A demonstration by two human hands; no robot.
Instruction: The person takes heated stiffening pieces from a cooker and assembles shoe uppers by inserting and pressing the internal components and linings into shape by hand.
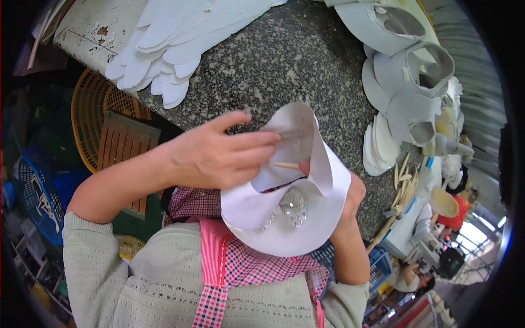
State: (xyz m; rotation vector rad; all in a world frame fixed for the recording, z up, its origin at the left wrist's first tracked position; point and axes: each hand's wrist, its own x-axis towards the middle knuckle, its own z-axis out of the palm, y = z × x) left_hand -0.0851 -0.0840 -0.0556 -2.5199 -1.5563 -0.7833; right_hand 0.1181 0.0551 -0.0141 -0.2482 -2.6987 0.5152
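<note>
A white curved piece (262, 229), looking like a shoe upper with a rhinestone ornament (294, 208) on its front, is held up before my body. My right hand (354, 199) grips its right side from behind, and one fingertip shows inside its opening. A thin wooden stick (287, 165) lies across that opening, close to the fingertip. My left hand (224, 153) is at the piece's left edge, fingers stretched and the index raised. Its fingertips reach the inside of the raised flap (298, 128); its thumb is hidden.
A speckled stone worktop (273, 60) lies ahead. Stacked white cut pieces (169, 49) lie at its far left, similar uppers (410, 71) along the right. Wooden sticks (406, 191) and a brush (383, 232) lie at right. Orange (82, 120) and blue baskets (46, 197) stand at left.
</note>
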